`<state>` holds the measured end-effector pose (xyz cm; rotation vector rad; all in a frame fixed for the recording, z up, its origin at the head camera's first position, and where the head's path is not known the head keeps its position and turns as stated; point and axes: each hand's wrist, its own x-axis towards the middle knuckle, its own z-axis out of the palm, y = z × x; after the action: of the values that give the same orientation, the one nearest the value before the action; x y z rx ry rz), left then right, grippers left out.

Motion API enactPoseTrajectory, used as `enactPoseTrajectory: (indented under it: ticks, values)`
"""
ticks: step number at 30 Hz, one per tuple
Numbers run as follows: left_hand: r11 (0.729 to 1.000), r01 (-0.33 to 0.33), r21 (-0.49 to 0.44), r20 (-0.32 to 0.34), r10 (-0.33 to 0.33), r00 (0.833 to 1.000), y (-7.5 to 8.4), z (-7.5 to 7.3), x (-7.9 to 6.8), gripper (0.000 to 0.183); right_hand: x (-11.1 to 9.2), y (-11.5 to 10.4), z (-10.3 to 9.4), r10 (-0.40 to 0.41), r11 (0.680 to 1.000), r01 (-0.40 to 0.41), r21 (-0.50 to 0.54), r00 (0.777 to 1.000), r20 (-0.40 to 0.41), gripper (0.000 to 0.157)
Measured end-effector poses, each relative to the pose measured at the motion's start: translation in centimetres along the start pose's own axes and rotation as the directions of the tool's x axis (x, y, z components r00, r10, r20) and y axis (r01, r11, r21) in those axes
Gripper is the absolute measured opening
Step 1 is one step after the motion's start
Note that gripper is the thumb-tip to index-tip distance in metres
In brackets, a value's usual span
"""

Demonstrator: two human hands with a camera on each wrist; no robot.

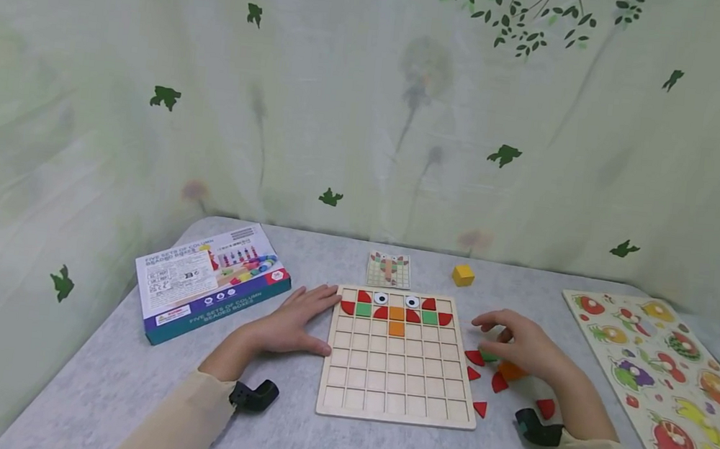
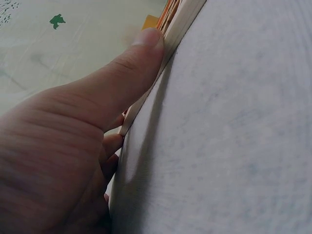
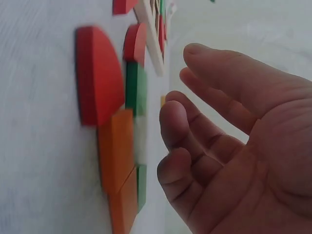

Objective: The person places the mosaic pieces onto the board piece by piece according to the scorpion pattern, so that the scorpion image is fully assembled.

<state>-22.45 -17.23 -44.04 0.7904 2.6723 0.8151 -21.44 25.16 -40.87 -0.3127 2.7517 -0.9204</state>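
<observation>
Backdrop (image 1: 349, 71) of printed leaves behind a grey table (image 1: 275, 426). Grid board (image 1: 405, 386) lies flat at table centre; picture card (image 1: 388, 280) just behind it.

Progress: judged partway. Second row filled with red, green and orange pieces; top row holds two eye tiles (image 1: 381, 299) and two red pieces, some cells bare; one orange piece in the third row. Rows below bare. Remaining: loose red pieces (image 1: 545, 409), orange pieces (image 3: 115, 151) and green pieces (image 3: 139, 87), beside the board's right edge.

Left hand (image 1: 294, 321): fingers extended, spread from thumb; thumb touches the board's left edge. Right hand (image 1: 527, 345): over the loose pieces, fingers loosely bent, thumb apart; no piece visible in its grasp.
</observation>
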Motion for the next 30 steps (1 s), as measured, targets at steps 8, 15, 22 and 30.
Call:
enactPoseTrajectory:
  ticks: [8,15,22,30]
  values:
    - [1.0,-0.002,-0.007,-0.003,0.002,1.0,0.0,0.0,0.0,0.098,-0.3,1.0,-0.3,0.023,1.0,-0.023,-0.004,0.999,0.034,0.042]
    - [1.0,-0.003,0.0,-0.006,0.003,1.0,0.1,0.0,0.0,0.098,-0.4,1.7,-0.4,0.022,0.999,-0.024,0.03,0.998,0.065,0.041]
    - [1.0,-0.002,-0.002,-0.003,0.002,1.0,0.0,0.0,-0.1,0.098,-0.3,1.9,0.0,-0.014,1.0,0.013,0.007,0.996,0.092,0.035]
    - [1.0,0.003,-0.001,-0.002,-0.003,1.0,-0.1,0.0,-0.1,0.098,-0.2,1.7,0.0,0.013,1.0,-0.014,0.011,0.996,0.086,0.026]
